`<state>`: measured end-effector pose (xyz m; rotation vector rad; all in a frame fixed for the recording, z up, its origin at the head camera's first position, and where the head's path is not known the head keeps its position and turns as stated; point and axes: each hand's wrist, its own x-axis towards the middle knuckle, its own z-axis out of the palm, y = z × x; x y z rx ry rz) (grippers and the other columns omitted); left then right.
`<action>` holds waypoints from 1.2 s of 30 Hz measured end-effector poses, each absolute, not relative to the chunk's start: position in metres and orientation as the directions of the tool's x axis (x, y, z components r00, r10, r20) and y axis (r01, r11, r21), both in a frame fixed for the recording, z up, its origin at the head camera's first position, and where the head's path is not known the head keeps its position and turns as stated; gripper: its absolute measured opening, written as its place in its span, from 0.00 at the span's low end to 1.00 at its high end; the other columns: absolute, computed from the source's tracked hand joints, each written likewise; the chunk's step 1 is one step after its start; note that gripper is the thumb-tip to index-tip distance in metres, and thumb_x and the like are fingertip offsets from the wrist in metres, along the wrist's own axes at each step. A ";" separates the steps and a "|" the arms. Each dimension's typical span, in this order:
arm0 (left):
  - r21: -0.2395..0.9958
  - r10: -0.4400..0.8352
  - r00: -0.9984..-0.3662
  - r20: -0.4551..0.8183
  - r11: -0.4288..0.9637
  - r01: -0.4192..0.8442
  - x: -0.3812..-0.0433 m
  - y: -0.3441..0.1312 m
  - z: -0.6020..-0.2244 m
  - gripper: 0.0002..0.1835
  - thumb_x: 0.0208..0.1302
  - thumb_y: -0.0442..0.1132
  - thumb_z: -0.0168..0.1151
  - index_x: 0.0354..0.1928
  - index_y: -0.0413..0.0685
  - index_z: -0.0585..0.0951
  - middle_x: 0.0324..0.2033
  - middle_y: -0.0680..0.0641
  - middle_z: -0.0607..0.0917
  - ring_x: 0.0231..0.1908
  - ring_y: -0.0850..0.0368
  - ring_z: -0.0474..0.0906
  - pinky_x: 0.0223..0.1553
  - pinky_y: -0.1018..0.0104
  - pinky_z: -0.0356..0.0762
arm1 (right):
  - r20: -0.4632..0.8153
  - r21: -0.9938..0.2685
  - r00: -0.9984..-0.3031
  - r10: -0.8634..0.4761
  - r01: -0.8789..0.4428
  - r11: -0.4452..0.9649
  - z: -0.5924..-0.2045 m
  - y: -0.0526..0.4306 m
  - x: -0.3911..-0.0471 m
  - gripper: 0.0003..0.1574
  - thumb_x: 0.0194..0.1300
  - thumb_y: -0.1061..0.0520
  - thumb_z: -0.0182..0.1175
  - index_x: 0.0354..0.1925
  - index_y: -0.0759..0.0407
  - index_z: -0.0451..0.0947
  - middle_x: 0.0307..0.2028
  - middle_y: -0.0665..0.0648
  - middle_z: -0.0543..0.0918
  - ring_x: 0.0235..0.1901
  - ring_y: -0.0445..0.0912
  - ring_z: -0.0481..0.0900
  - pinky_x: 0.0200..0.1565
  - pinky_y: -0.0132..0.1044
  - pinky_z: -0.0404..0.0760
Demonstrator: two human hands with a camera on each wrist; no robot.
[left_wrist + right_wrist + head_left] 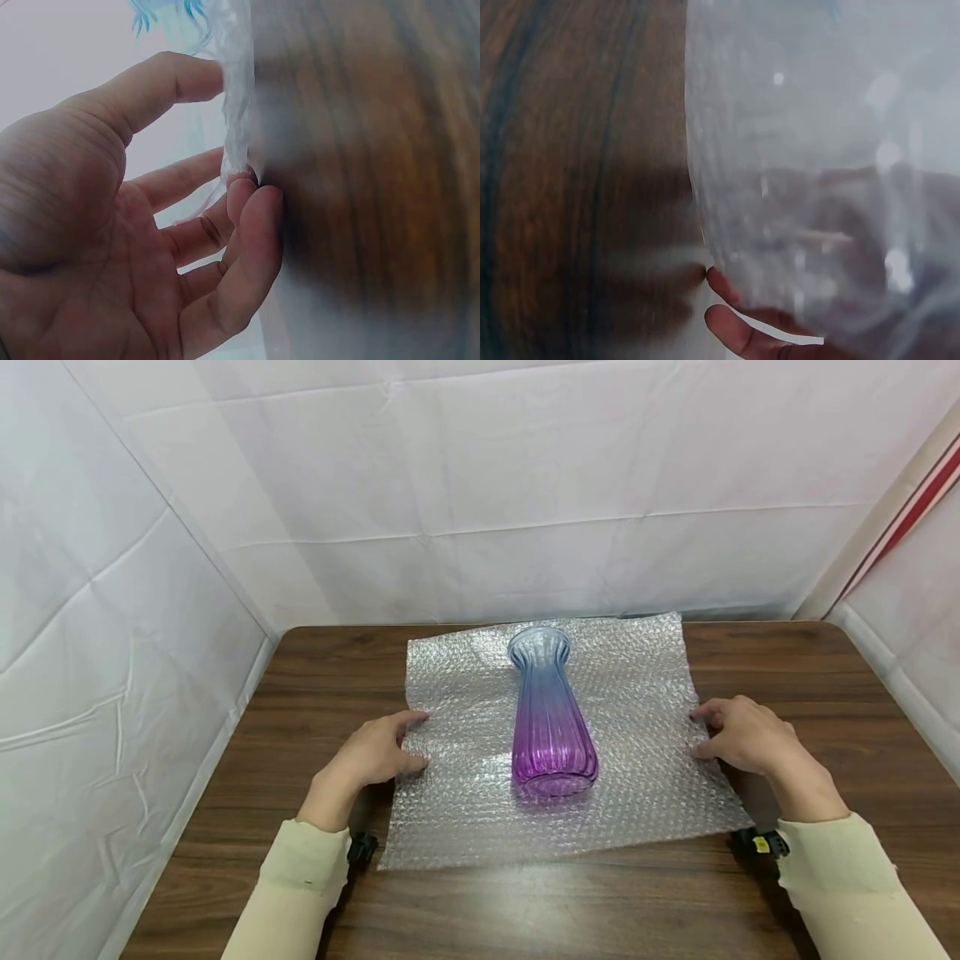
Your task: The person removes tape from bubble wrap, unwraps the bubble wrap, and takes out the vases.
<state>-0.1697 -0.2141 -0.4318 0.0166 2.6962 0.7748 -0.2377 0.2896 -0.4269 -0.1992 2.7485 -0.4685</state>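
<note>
A ribbed glass vase (pixel 551 718), blue at its flared mouth and purple toward the base, lies on its side on a sheet of clear bubble wrap (pixel 465 810). Its mouth points to the far side. My left hand (pixel 371 752) is at the sheet's left edge, thumb and forefinger spread apart with their tips on the plastic; in the left wrist view the other fingers are bent loosely beside the table. Along the opposite edge, my right hand (pixel 753 739) touches the wrap with thumb and forefinger apart. The wrap covers much of that hand in the right wrist view.
The brown wooden table (pixel 480 910) runs under the sheet, its far edge against a creased white cloth wall (pixel 525 493). More white cloth (pixel 97 693) hangs on the left. A red strip (pixel 911 514) shows at the far right. Small black devices sit at both wrists.
</note>
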 end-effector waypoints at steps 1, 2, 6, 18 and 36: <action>0.519 0.104 -0.944 -0.313 0.851 -0.078 -0.169 -0.215 -0.431 0.40 0.63 0.45 0.74 0.76 0.57 0.70 0.51 0.42 0.82 0.42 0.50 0.77 0.43 0.54 0.78 | -0.309 -0.348 -0.931 -0.196 -0.081 0.934 -0.427 0.290 -0.238 0.43 0.59 0.46 0.75 0.67 0.62 0.76 0.60 0.77 0.78 0.57 0.76 0.74 0.45 0.72 0.70; 0.521 0.104 -0.945 -0.311 0.850 -0.078 -0.169 -0.216 -0.431 0.40 0.63 0.46 0.74 0.76 0.57 0.70 0.52 0.41 0.83 0.43 0.49 0.77 0.44 0.53 0.78 | -0.309 -0.352 -0.930 -0.197 -0.081 0.933 -0.427 0.290 -0.238 0.43 0.59 0.46 0.75 0.66 0.62 0.76 0.60 0.77 0.78 0.57 0.76 0.74 0.45 0.72 0.70; 0.524 0.112 -0.948 -0.298 0.850 -0.064 -0.168 -0.219 -0.431 0.41 0.64 0.49 0.74 0.77 0.55 0.69 0.55 0.40 0.83 0.50 0.46 0.79 0.49 0.48 0.80 | -0.309 -0.365 -0.929 -0.205 -0.083 0.927 -0.427 0.291 -0.237 0.42 0.59 0.47 0.75 0.66 0.63 0.75 0.60 0.78 0.78 0.57 0.76 0.74 0.46 0.74 0.70; 0.532 0.098 -0.962 -0.256 0.845 -0.055 -0.167 -0.225 -0.426 0.37 0.69 0.51 0.68 0.76 0.53 0.70 0.44 0.44 0.81 0.40 0.51 0.76 0.37 0.58 0.75 | -0.312 -0.395 -0.922 -0.231 -0.095 0.914 -0.422 0.291 -0.237 0.44 0.63 0.44 0.72 0.68 0.68 0.72 0.62 0.81 0.76 0.57 0.75 0.76 0.48 0.71 0.77; 0.485 0.044 -0.989 -0.144 0.874 -0.032 -0.169 -0.216 -0.397 0.37 0.75 0.53 0.61 0.78 0.44 0.65 0.67 0.34 0.72 0.64 0.33 0.72 0.60 0.37 0.76 | -0.189 -0.480 -0.935 -0.300 -0.179 0.859 -0.404 0.276 -0.230 0.46 0.79 0.36 0.51 0.73 0.72 0.64 0.66 0.81 0.70 0.64 0.73 0.73 0.59 0.72 0.74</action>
